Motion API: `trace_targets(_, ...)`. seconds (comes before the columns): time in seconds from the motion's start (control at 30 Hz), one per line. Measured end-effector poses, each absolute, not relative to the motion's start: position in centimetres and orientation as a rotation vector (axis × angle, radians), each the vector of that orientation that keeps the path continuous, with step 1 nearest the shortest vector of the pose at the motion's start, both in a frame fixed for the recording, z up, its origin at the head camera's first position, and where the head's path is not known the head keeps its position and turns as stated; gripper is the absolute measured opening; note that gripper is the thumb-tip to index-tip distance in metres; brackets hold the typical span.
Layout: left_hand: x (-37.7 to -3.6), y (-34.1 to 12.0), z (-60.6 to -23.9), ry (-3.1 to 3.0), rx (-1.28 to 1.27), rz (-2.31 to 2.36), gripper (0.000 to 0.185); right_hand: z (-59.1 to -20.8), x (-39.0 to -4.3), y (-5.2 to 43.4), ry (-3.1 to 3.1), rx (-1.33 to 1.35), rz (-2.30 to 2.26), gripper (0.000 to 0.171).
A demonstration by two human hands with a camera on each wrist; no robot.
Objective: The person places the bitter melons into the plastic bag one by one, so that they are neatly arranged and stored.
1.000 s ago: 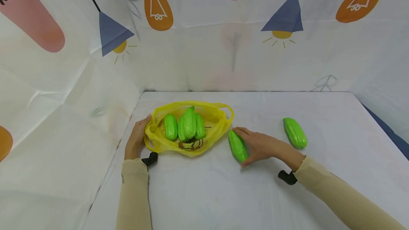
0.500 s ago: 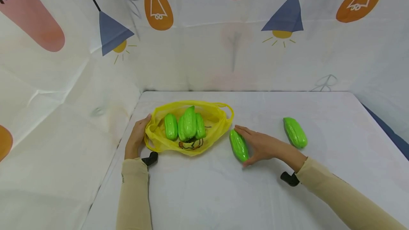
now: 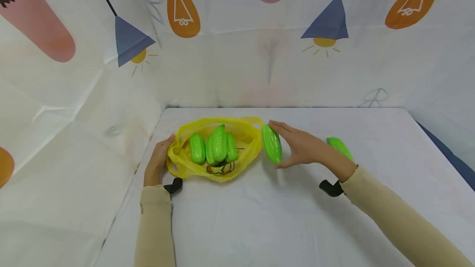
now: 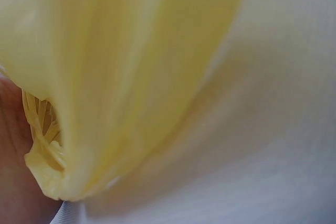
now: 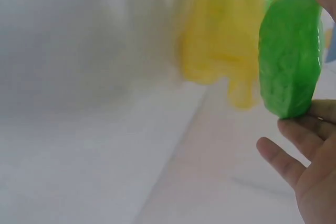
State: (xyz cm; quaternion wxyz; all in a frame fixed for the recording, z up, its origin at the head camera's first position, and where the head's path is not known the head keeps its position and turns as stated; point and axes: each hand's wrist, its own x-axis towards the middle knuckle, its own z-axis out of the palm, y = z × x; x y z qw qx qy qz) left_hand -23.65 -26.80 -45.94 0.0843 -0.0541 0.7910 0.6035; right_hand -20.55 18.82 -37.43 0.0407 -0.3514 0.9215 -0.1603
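In the head view, a yellow plastic bag point(image 3: 243, 164) lies with its mouth spread, several glossy green toy vegetables point(image 3: 219, 143) inside. My left hand point(image 3: 158, 158) holds the bag's left rim. The left wrist view shows the bag's gathered side point(image 4: 121, 98) against the palm point(image 4: 13, 156). My right hand point(image 3: 302, 145) pinches another green toy vegetable point(image 3: 272, 144), ridged and tapered like a bitter melon, between thumb and fingertips at its two ends. It is raised over the table just right of the bag. The right wrist view shows its bumpy side point(image 5: 291, 53), little finger extended.
One more green toy vegetable point(image 3: 339, 146) lies on the white table point(image 3: 237, 226) at the right, partly hidden behind the right forearm. White cloth walls point(image 3: 237, 69) printed with lamps and bulbs stand behind and at the sides.
My right hand has lifted the green toy vegetable off the table and moved it away from me, up beside the bag's right handle. My left hand stays at the bag's left rim.
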Motion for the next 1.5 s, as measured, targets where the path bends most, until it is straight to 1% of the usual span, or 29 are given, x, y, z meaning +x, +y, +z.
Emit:
trace_targets(0.17, -24.5, -27.7, -47.5, 2.404, -0.170, 1.753, 0.073, -34.4, -22.1, 15.6, 2.824, -1.128, -0.561, 0.122)
trace_targets(0.27, -24.5, -27.8, -47.9, 2.434, -0.175, 1.723, 0.077, -33.8, -22.6, 13.1, 2.774, -1.142, -0.594, 0.123)
trace_targets(0.33, -24.4, -27.8, -47.8, 2.440, -0.168, 1.713, 0.077, -34.0, -22.8, 11.5, 2.726, -1.153, -0.598, 0.123)
trace_targets(0.43, -24.1, -27.4, -47.0, 2.408, -0.160, 1.729, 0.073, -34.9, -22.9, 9.3, 2.655, -1.143, -0.566, 0.123)
trace_targets(0.57, -23.5, -26.8, -45.9, 2.368, -0.158, 1.764, 0.070, -36.5, -22.9, 7.6, 2.590, -1.098, -0.495, 0.122)
trace_targets(0.8, -23.1, -26.3, -45.3, 2.368, -0.149, 1.792, 0.064, -37.7, -23.3, 7.2, 2.622, -1.018, -0.485, 0.121)
trace_targets(0.93, -23.0, -26.2, -44.8, 2.371, -0.167, 1.757, 0.066, -37.9, -23.5, 7.5, 2.667, -0.968, -0.449, 0.119)
trace_targets(1.1, -23.8, -26.8, -46.1, 2.390, -0.172, 1.736, 0.070, -38.9, -23.3, 7.5, 2.646, -0.907, -0.357, 0.119)
trace_targets(1.27, -24.6, -27.4, -47.6, 2.418, -0.169, 1.731, 0.075, -39.9, -23.0, 7.2, 2.640, -0.890, -0.390, 0.121)
trace_targets(1.5, -24.4, -27.3, -47.6, 2.411, -0.163, 1.746, 0.075, -40.8, -22.6, 7.2, 2.612, -0.852, -0.461, 0.122)
